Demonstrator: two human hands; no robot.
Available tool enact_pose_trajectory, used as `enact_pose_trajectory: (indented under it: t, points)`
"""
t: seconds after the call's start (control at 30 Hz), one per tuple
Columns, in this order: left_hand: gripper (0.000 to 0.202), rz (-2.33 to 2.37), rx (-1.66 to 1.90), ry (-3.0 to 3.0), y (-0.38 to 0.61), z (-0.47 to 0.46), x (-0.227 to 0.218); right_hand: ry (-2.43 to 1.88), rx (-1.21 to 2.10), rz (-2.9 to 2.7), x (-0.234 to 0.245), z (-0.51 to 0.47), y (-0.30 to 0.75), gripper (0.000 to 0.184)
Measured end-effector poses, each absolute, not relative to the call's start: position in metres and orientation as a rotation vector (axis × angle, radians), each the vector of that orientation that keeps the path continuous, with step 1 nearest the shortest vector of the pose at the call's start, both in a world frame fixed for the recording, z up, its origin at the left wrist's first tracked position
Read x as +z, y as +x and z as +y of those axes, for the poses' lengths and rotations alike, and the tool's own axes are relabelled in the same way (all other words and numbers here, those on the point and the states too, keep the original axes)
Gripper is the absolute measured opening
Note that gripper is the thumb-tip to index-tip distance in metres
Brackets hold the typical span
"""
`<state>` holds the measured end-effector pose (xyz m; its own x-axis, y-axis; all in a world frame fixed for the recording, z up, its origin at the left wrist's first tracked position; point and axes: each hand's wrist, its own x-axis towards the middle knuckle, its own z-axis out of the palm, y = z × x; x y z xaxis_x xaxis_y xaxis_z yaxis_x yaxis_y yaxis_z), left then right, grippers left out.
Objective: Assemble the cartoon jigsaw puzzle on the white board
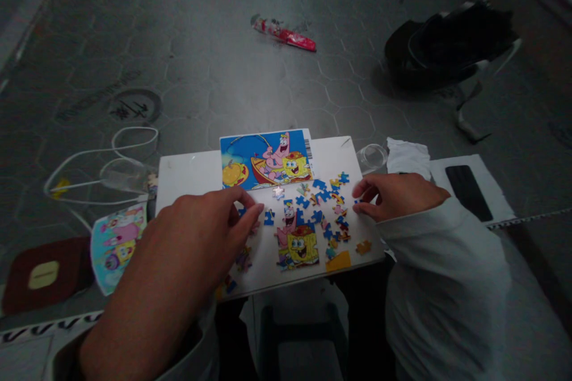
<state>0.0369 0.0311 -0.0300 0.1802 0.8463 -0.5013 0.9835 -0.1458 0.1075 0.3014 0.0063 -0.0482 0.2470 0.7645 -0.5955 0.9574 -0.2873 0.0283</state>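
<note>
A small white table (187, 172) holds a cartoon reference picture (264, 161) at its far edge and a partly joined puzzle section (298, 239) near the front. Loose puzzle pieces (328, 199) lie scattered around it. My left hand (205, 226) hovers over the table's left part, fingers curled and pinched together over some pieces; what they hold is hidden. My right hand (393, 195), in a white sleeve, rests at the table's right edge with its fingertips pinching a small blue piece (357, 200).
A cartoon-printed puzzle bag (117, 244) lies left of the table beside a white cable (89, 161). A phone (469, 191) lies on a white board at right. A black bag (447, 41) and a red wrapper (286, 36) lie on the grey floor beyond.
</note>
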Motion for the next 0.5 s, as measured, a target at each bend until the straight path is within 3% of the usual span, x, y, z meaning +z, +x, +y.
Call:
enact_pose_trajectory:
  t: [0.27,0.5]
  points:
    - [0.025,1.746,-0.455,2.055,0.036,0.031,-0.031,2.178,-0.658,1.479,-0.048,0.008,0.311,0.028]
    - [0.023,1.743,-0.464,2.041,0.037,0.032,-0.031,2.203,-0.586,1.566,-0.048,0.007,0.307,0.019]
